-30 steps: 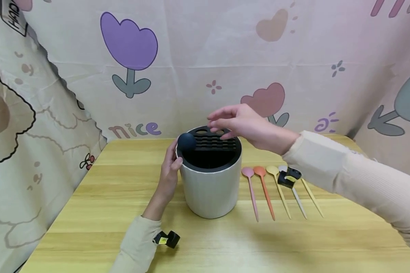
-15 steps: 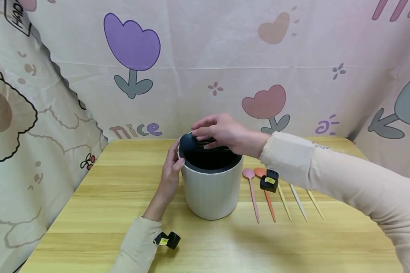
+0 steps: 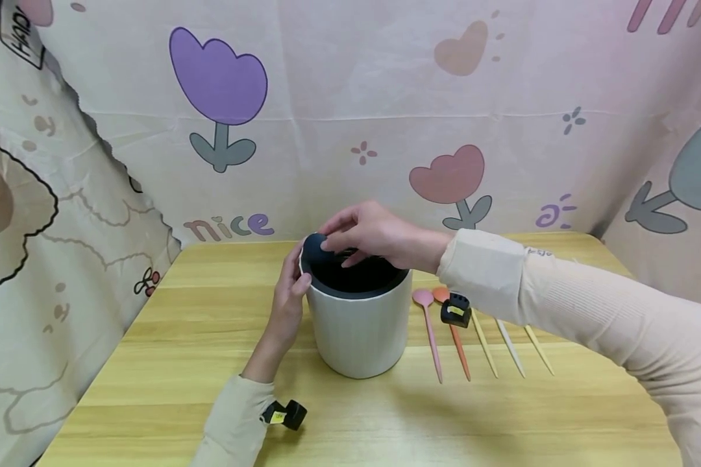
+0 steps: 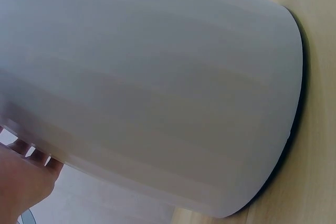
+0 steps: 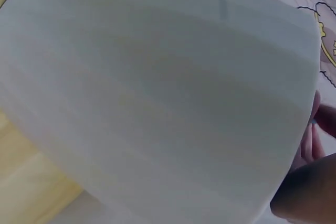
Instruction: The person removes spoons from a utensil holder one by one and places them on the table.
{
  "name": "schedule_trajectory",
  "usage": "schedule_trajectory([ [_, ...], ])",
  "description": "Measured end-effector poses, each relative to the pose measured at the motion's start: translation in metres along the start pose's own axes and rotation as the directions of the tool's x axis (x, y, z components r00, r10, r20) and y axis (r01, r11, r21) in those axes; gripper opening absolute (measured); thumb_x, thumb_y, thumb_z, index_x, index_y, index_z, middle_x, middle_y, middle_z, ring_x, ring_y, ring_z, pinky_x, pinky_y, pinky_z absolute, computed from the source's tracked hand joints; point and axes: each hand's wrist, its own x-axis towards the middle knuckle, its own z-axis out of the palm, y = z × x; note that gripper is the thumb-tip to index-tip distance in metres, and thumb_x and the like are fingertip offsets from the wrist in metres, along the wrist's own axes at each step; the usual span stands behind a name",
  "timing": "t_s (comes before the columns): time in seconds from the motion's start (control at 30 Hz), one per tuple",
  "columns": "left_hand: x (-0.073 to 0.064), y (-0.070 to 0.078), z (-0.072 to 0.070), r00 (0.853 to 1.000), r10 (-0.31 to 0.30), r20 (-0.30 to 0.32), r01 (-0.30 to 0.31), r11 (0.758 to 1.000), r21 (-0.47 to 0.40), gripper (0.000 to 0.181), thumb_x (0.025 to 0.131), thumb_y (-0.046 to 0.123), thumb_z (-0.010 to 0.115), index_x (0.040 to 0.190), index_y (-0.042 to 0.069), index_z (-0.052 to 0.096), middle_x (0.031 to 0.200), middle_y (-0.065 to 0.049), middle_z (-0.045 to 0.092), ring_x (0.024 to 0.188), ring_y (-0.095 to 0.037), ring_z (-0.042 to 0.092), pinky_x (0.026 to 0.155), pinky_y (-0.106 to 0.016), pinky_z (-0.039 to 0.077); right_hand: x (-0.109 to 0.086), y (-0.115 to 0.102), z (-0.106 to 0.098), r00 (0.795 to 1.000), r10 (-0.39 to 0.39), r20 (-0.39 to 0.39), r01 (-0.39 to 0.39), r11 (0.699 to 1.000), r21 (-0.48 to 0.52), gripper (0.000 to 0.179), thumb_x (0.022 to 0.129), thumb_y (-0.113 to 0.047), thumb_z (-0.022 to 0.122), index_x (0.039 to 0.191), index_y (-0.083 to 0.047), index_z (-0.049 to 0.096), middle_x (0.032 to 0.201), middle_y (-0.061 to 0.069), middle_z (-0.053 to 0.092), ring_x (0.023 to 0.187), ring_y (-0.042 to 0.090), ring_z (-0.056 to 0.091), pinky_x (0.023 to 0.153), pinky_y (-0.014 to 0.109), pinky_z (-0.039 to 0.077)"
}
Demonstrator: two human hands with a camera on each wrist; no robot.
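A white ribbed utensil holder (image 3: 359, 331) with a dark rim and slotted insert stands upright on the table. My left hand (image 3: 286, 298) grips its left side near the rim, thumb in front. At the rim's left, the round head of a dark blue spoon (image 3: 312, 248) shows; its handle is hidden. My right hand (image 3: 374, 237) reaches over the opening and pinches that head between thumb and fingers, covering most of the insert. Both wrist views are largely filled by the holder's wall, with the left hand (image 4: 26, 179) at the lower left of the left wrist view.
Right of the holder lie several spoons side by side: a pink spoon (image 3: 429, 334), an orange spoon (image 3: 459, 350), and paler ones partly under the right sleeve (image 3: 496, 279). A printed cloth (image 3: 327, 78) hangs behind the wooden table (image 3: 181, 337).
My right hand has come left and down across the holder, its fingers closing on the dark blue spoon's head. My left hand has kept its grip on the holder.
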Motion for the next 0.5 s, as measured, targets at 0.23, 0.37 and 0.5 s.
schedule_trajectory([
  [0.23, -0.0003, -0.0001, -0.0009, 1.0, -0.003, -0.002, 0.003, 1.0, 0.001, 0.067, 0.09, 0.03, 0.038, 0.151, 0.007, 0.025, 0.153, -0.013, 0.027, 0.136, -0.03, 0.029, 0.111, -0.054, 0.021, -0.0018, -0.0009, -0.0004, 0.998, -0.055, 0.044, 0.06, 0.99, -0.128, 0.026, 0.089, -0.003, 0.064, 0.114, 0.003, 0.066, 0.104, 0.013, 0.068, 0.089, 0.021, 0.064, 0.069, 0.034, 0.056],
  [0.37, -0.0003, 0.0011, -0.0004, 1.0, -0.008, -0.004, 0.008, 1.0, 0.005, 0.066, 0.09, 0.03, 0.038, 0.151, 0.006, 0.025, 0.153, -0.014, 0.027, 0.136, -0.032, 0.03, 0.11, -0.054, 0.021, -0.0033, 0.0009, -0.0014, 0.996, -0.078, 0.034, 0.083, 0.979, -0.186, 0.022, 0.09, -0.003, 0.064, 0.11, 0.005, 0.065, 0.1, 0.013, 0.068, 0.087, 0.022, 0.066, 0.067, 0.033, 0.056],
  [0.5, -0.0005, 0.0016, 0.0001, 1.0, -0.013, -0.002, 0.013, 1.0, 0.013, 0.067, 0.09, 0.03, 0.037, 0.151, 0.005, 0.025, 0.153, -0.015, 0.026, 0.136, -0.033, 0.03, 0.11, -0.056, 0.021, -0.0068, 0.0015, -0.0041, 0.994, -0.101, 0.031, 0.105, 0.972, -0.212, 0.02, 0.09, -0.002, 0.063, 0.108, 0.005, 0.064, 0.096, 0.013, 0.067, 0.083, 0.02, 0.067, 0.067, 0.032, 0.056],
])
